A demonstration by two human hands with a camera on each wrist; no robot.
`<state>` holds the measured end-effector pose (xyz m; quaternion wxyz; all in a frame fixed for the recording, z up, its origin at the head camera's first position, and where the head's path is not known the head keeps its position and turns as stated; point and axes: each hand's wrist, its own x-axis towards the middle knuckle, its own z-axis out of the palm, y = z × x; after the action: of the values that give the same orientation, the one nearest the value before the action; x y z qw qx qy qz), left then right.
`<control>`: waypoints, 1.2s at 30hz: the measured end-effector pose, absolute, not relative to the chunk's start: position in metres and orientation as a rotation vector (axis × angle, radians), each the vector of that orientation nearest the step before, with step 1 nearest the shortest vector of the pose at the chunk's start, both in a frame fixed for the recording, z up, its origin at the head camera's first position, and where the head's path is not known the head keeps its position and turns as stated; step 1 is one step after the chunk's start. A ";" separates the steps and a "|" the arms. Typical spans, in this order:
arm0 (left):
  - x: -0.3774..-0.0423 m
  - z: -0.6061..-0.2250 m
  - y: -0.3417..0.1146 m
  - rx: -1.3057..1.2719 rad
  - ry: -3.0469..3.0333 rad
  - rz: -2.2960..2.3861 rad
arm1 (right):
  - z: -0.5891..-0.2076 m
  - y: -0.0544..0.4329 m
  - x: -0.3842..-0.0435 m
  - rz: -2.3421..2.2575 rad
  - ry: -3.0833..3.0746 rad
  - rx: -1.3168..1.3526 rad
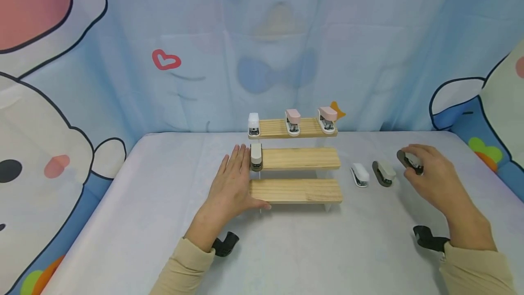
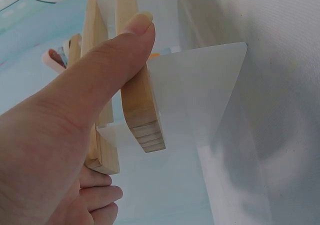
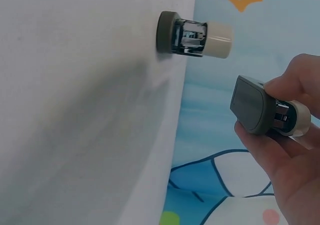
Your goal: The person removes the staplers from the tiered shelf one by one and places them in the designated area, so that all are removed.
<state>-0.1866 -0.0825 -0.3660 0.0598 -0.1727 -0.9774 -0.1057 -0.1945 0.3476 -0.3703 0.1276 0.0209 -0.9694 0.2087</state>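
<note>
Head view: the left hand (image 1: 231, 190) lies spread along the left end of a tiered stand (image 1: 300, 190), fingers straight and grasping nothing, right beside the cream stapler (image 1: 256, 156) on the middle tier. A sideways nudge there could shift that stapler. The right hand (image 1: 435, 181) pinches a grey-based stapler (image 1: 410, 162) above the cloth (image 1: 311, 249), over to the right of the stand. The open tiers are the only holders: on top, a white stapler (image 1: 254, 124) and two pink ones (image 1: 292, 121) (image 1: 327, 119); on the middle, the cream one. A second white stapler (image 1: 360, 175) and another grey-based one (image 1: 384, 173) rest on the cloth.

Left wrist view: the thumb (image 2: 107, 70) rests against the bottom board — a hard push could slide or tip the stand on its translucent support (image 2: 200, 80).

Right wrist view: thumb and fingers hold the stapler around its base, cream top towards the palm — should the pinch loosen, it could drop
</note>
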 end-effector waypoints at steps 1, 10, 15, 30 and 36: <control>-0.187 -0.366 -0.083 -0.525 -2.957 -0.321 | -0.372 0.349 -0.195 0.609 -2.823 0.064; -0.186 -0.366 -0.083 -0.530 -2.950 -0.321 | -0.380 0.356 -0.199 0.614 -2.858 0.085; -0.186 -0.366 -0.083 -0.531 -2.944 -0.323 | -0.385 0.358 -0.200 0.614 -2.885 0.075; -0.186 -0.366 -0.083 -0.534 -2.949 -0.292 | -0.395 0.370 -0.205 0.604 -2.956 0.091; -0.186 -0.366 -0.083 -0.533 -2.952 -0.293 | -0.399 0.371 -0.207 0.607 -2.984 0.106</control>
<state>-0.1858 -0.0830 -0.3664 0.0636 -0.1764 -0.9775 -0.0970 -0.2073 0.3706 -0.3991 0.0471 0.0346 -0.9783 0.1990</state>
